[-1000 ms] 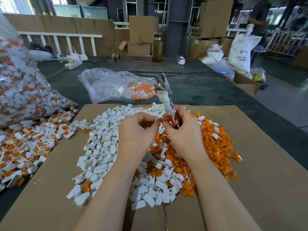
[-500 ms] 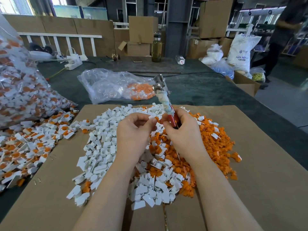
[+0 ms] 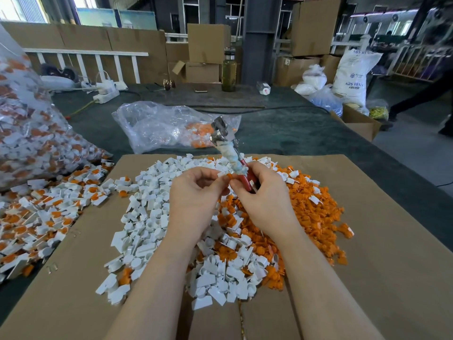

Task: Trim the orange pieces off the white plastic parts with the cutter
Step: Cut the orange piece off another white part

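- Together, left hand (image 3: 196, 195) and right hand (image 3: 263, 192) pinch one white part (image 3: 223, 173) above the cardboard (image 3: 380, 253).
- Right grip also clenches the cutter (image 3: 229, 148), head pointing up.

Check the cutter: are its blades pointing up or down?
Up. The cutter stands with its metal head above the right hand, which grips its red handles.

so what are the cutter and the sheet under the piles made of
Cutter: head looks like bare metal, shiny grey; one handle is wrapped in whitish cloth or tape, the other shows glossy red, probably a plastic coating. Sheet: corrugated cardboard, matt brown, with a flap seam.
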Available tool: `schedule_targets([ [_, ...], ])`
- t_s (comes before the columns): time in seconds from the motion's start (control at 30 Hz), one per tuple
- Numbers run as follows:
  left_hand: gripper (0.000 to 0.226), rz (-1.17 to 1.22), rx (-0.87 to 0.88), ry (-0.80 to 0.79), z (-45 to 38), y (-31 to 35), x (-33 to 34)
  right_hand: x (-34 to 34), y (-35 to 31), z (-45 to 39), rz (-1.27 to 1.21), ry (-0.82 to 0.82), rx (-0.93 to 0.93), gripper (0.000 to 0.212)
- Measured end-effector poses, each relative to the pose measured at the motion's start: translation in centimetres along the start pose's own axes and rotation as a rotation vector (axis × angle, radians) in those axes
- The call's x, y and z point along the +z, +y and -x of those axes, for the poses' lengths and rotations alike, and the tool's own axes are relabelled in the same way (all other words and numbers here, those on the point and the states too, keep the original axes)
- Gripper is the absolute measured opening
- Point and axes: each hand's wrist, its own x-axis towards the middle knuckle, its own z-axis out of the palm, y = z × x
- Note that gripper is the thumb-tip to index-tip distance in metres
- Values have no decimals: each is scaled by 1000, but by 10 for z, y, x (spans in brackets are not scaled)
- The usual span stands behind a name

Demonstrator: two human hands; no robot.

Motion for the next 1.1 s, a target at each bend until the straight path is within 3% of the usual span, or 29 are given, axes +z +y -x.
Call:
schedule_targets([
  [0.37, 9, -29, 0, 5, 0, 0, 0, -2, -2, 1, -2, -21, 5, 15],
  [0.53, 7, 193, -64, 18, -4, 0, -5, -18, 2, 1, -163, -194, 124, 7],
  [0.73, 7, 345, -33, 41, -9, -2, -14, -28, 7, 0, -82, -430, 184, 14],
  [0.93, 8, 382, -8, 44, -13, -4, -18, -31, 1, 3, -70, -531, 199, 15],
  [1.1, 9, 371, 11, 25, -15, -5, -21, -33, -4, 4, -72, -579, 193, 29],
])
